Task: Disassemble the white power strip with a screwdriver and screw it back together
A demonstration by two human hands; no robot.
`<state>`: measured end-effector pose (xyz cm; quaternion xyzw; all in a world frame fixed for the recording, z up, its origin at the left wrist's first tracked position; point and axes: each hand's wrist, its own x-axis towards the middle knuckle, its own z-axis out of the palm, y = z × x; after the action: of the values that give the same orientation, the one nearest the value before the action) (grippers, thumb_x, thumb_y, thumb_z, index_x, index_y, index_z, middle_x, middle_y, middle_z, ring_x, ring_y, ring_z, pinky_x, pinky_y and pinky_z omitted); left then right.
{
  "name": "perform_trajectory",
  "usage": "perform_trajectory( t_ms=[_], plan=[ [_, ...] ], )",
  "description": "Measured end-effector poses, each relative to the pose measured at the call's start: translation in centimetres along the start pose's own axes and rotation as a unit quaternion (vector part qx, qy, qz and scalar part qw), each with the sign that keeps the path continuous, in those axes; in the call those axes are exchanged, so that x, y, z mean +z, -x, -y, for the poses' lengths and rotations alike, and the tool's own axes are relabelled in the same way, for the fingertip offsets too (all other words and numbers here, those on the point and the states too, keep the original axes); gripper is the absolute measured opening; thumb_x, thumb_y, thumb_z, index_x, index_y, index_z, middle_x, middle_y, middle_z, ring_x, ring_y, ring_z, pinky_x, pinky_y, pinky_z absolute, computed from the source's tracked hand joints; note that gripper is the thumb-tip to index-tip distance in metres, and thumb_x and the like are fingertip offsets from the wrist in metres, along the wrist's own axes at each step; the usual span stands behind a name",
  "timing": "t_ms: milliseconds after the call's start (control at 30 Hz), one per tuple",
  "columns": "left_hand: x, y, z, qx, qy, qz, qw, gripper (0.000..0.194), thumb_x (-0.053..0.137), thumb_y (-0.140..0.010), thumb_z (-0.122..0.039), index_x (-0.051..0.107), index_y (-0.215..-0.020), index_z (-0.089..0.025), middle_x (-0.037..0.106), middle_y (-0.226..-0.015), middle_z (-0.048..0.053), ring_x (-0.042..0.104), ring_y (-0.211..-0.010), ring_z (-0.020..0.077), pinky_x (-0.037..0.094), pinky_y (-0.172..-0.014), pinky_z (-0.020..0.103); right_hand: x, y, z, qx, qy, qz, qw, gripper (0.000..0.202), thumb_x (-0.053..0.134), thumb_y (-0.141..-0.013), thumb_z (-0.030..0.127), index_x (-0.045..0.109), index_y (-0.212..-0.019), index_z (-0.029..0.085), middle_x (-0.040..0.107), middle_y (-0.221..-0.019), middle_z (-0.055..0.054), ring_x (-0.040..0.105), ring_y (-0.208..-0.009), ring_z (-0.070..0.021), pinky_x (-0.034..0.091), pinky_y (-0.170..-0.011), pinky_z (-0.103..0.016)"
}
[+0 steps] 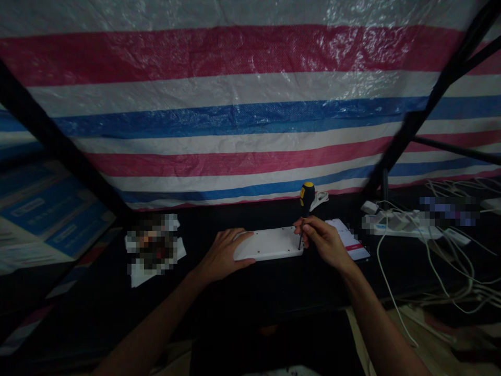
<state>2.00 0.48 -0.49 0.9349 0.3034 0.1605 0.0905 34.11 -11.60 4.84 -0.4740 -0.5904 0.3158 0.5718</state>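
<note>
A flat white rectangular panel [270, 244] with several small screw holes lies on the black table. My left hand [223, 253] grips its left end, thumb along the near edge and fingers over the far side. My right hand [320, 239] pinches the shaft of a screwdriver [307, 196] with a black and yellow handle. The screwdriver stands nearly upright, its tip down at the panel's right end near a corner. Whether the tip sits in a screw I cannot make out.
Right of the panel lies a phone [346, 239] with its screen lit. A white power strip [403, 224] with tangled cables [430, 261] is farther right. A coiled white cable [320, 199] lies behind the screwdriver. Blurred-out papers [156, 245] lie left. Striped sheeting [250, 120] hangs behind.
</note>
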Motion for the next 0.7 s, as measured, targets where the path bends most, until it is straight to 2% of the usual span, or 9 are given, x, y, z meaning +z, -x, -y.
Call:
perform_trajectory(
  t_ms=[67,167,267,333,433,533,700],
  plan=[
    [0.0,0.0,0.1,-0.001,0.000,0.003,1.000,0.079,0.071,-0.094,-0.068,0.048,-0.161,-0.034,0.056,-0.154,0.009,0.052,-0.137,0.0350,0.038,-0.115,0.050,-0.1,-0.1,-0.1,0.008,-0.010,0.002,1.000,0.032,0.067,-0.101,0.053,0.072,-0.100,0.021,0.072,-0.082,-0.003,0.060,-0.058,-0.0134,0.055,-0.055,-0.028],
    [0.0,0.0,0.1,0.002,0.001,0.004,1.000,0.078,0.069,-0.094,-0.069,0.048,-0.161,-0.033,0.055,-0.155,0.009,0.052,-0.138,0.0350,0.037,-0.116,0.050,0.1,-0.2,-0.6,0.043,-0.058,-0.023,0.997,0.035,0.079,-0.093,0.051,0.057,-0.091,0.023,0.079,-0.090,-0.004,0.058,-0.054,-0.0116,0.049,-0.047,-0.024],
    [0.0,0.1,0.2,0.003,0.001,0.004,1.000,0.078,0.068,-0.095,-0.069,0.048,-0.161,-0.032,0.055,-0.155,0.010,0.051,-0.138,0.0346,0.037,-0.116,0.050,0.2,-0.2,-1.2,0.057,-0.100,-0.052,0.992,0.047,0.088,-0.084,0.047,0.048,-0.096,0.026,0.078,-0.085,0.000,0.055,-0.048,-0.0099,0.046,-0.043,-0.021],
    [0.0,0.1,0.2,0.001,0.001,0.006,1.000,0.078,0.069,-0.095,-0.070,0.049,-0.160,-0.032,0.055,-0.155,0.010,0.051,-0.138,0.0347,0.037,-0.116,0.050,0.2,0.0,-1.3,0.050,-0.096,-0.042,0.993,0.043,0.084,-0.089,0.049,0.052,-0.105,0.026,0.076,-0.082,0.001,0.057,-0.049,-0.0112,0.048,-0.044,-0.022],
    [0.0,0.1,0.1,0.002,0.004,0.004,1.000,0.078,0.069,-0.095,-0.069,0.048,-0.160,-0.033,0.055,-0.154,0.010,0.051,-0.138,0.0347,0.037,-0.116,0.050,-0.1,0.2,-0.9,0.027,-0.052,-0.008,0.998,0.034,0.069,-0.100,0.054,0.065,-0.111,0.023,0.075,-0.089,-0.003,0.061,-0.056,-0.0132,0.055,-0.052,-0.027],
    [0.0,0.1,0.0,0.000,0.005,0.004,1.000,0.077,0.069,-0.095,-0.069,0.048,-0.161,-0.034,0.055,-0.155,0.010,0.051,-0.138,0.0348,0.037,-0.116,0.051,-0.5,0.5,-0.4,0.007,-0.016,0.010,1.000,0.034,0.063,-0.104,0.054,0.073,-0.103,0.021,0.075,-0.089,-0.005,0.063,-0.060,-0.0143,0.058,-0.060,-0.031],
    [0.0,0.0,0.1,0.002,0.006,0.003,1.000,0.077,0.070,-0.095,-0.068,0.049,-0.161,-0.034,0.055,-0.155,0.010,0.051,-0.139,0.0354,0.037,-0.116,0.051,-0.4,0.8,-0.1,0.014,0.000,-0.011,1.000,0.032,0.070,-0.100,0.052,0.070,-0.091,0.022,0.078,-0.095,-0.007,0.064,-0.062,-0.0150,0.055,-0.054,-0.028]
  ],
)
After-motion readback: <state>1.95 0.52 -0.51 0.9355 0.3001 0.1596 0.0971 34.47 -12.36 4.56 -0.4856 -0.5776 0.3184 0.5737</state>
